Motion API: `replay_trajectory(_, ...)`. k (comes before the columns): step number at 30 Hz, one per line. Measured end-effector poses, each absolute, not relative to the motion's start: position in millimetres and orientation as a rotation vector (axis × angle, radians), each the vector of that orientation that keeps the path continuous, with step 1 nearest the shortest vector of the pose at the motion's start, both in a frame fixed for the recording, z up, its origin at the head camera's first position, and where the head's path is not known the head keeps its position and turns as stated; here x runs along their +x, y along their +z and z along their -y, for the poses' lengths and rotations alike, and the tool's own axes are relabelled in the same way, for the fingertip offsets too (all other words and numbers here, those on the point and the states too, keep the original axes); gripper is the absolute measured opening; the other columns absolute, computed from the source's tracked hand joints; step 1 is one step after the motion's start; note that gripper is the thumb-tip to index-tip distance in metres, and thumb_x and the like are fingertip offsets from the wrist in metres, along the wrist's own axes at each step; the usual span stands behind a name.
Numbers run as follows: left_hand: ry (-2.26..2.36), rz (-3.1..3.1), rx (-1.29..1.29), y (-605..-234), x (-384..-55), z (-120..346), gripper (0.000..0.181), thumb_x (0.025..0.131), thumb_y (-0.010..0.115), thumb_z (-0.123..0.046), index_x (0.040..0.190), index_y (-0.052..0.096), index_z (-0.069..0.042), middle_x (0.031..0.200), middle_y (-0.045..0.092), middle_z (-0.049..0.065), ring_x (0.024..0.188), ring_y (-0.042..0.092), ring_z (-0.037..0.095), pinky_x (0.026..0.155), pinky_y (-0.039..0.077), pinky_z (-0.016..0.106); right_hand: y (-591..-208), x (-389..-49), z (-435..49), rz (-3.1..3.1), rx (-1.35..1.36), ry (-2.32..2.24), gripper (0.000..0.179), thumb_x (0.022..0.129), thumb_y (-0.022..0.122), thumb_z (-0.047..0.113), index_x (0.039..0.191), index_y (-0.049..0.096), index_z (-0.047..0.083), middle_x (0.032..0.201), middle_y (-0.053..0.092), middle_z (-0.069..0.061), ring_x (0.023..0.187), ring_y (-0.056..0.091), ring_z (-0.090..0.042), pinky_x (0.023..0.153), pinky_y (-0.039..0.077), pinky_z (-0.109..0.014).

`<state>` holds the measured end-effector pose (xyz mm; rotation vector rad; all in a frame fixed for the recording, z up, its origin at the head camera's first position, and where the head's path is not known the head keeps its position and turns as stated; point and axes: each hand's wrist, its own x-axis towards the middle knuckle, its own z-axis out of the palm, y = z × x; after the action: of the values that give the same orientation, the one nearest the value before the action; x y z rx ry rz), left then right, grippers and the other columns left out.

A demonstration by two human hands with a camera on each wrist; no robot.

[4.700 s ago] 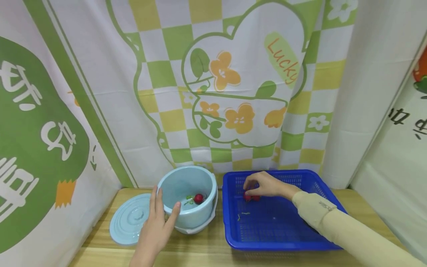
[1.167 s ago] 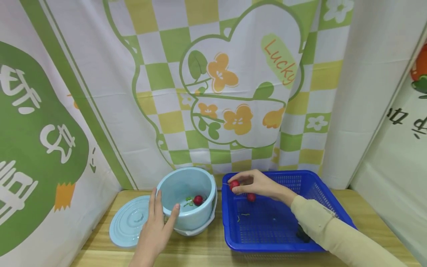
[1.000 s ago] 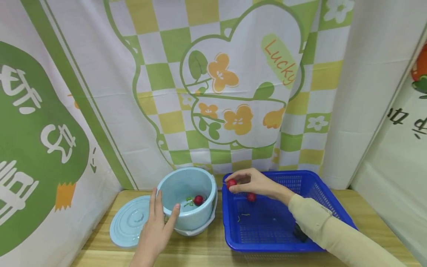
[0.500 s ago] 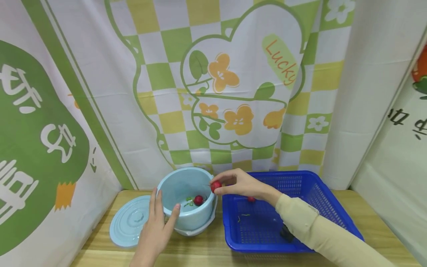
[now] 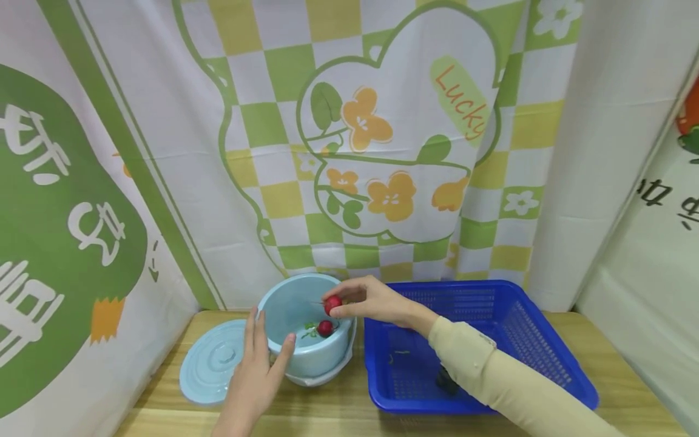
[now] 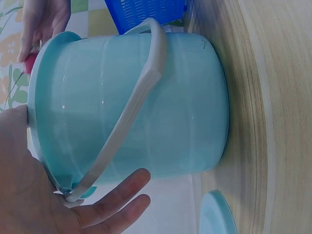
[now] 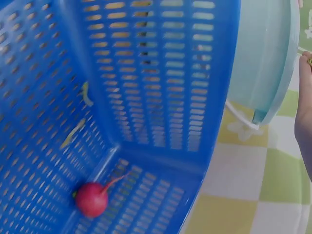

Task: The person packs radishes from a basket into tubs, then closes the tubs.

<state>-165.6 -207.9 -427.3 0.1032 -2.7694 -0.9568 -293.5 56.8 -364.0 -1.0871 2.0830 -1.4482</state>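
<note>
My right hand (image 5: 377, 300) pinches a red radish (image 5: 332, 304) between thumb and fingertips, over the right part of the light blue bucket's (image 5: 314, 358) mouth. The radish's thin root points left. Another radish (image 5: 325, 328) lies inside the bucket beside some green leaf scraps (image 5: 310, 329). Against the bucket's near left side rests my left hand (image 5: 255, 367), thumb at the rim and fingers spread and fairly straight. In the left wrist view, two fingers extend past the bucket's pale handle (image 6: 122, 122). One more radish (image 7: 91, 200) sits in the blue basket, hidden behind my right arm in the head view.
The blue perforated basket (image 5: 377, 394) stands right of the bucket on the wooden table (image 5: 338, 419). It holds small green stem bits (image 5: 401, 352) and a dark object (image 5: 446, 381) partly under my sleeve. The bucket's lid (image 5: 210, 364) lies at left. A patterned curtain (image 5: 382, 152) hangs behind.
My right hand has picked the radish from the basket and carried it left, over the basket's edge to the bucket's mouth. My left hand stays at the bucket.
</note>
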Motion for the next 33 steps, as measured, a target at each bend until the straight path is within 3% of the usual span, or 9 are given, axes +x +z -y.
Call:
replay_trajectory(11,-0.973,2.765,0.082,-427,-168,205,0.095,0.107,0.039,-0.069,0.171,0.004,-0.008,0.178,-0.007,0.005,0.120,0.061,0.058,0.079,0.056,0.070,-371,-293,-28,-2.053,-1.160,-1.402,0.035,0.102,0.073,0.021,0.136,0.071,0.012,0.125,0.074,0.001,0.120,0.068,-0.020,0.099,0.056,-0.033)
replay_trajectory(18,-0.959,2.761,0.092,-426,-165,208,0.094,0.107,0.038,-0.069,0.171,0.005,-0.008,0.178,-0.007,0.005,0.118,0.062,0.058,0.082,0.055,0.071,-371,-295,-16,-2.165,-1.254,-1.262,0.032,0.098,0.079,0.020,0.129,0.075,0.014,0.113,0.077,0.005,0.109,0.071,-0.009,0.091,0.059,-0.028)
replay_trajectory(25,-0.969,2.770,0.098,-425,-164,209,0.095,0.107,0.037,-0.070,0.171,0.003,-0.009,0.178,-0.009,0.005,0.119,0.061,0.057,0.083,0.056,0.070,-366,-294,-9,-2.260,-1.380,-1.096,0.033,0.096,0.081,0.016,0.126,0.075,0.002,0.113,0.076,-0.001,0.099,0.071,-0.004,0.090,0.058,-0.023)
replay_trajectory(33,-0.971,2.771,0.084,-426,-165,208,0.094,0.107,0.039,-0.068,0.171,0.004,-0.008,0.178,-0.009,0.004,0.116,0.064,0.054,0.078,0.058,0.066,-368,-291,-8,-2.328,-1.496,-0.968,0.031,0.094,0.084,0.017,0.121,0.077,0.003,0.104,0.076,0.000,0.091,0.068,0.000,0.084,0.057,-0.019)
